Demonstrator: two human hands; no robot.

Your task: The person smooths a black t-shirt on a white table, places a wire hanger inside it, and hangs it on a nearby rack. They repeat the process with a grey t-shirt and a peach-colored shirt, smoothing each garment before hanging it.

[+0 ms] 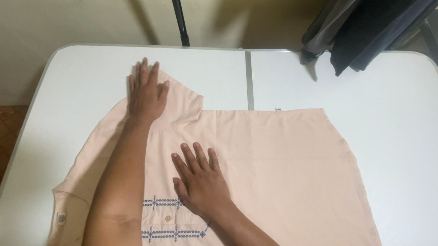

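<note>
Pale peach woven cloth, a short-sleeved shirt (268, 167) with a buttoned placket edged in blue embroidered bands, is spread flat across a white folding worktop (405, 118) with rounded corners and a grey seam down its middle. The garment is laid sideways, its collar towards the left edge and its hem towards the right, and most of the worktop's near half is covered by it. The left hand (145, 93) is pressed flat, fingers extended and close together, on a folded sleeve part at the far left of the shirt; nothing is gripped by it. The right hand (199, 181) is laid palm down with fingers slightly spread on the chest of the shirt, just beside the blue embroidered trim (170, 217), and likewise nothing is held. Dark grey and black fabric (376, 6) is seen hanging over the far right corner of the worktop. A thin black pole (179, 12) stands against the cream wall behind.
</note>
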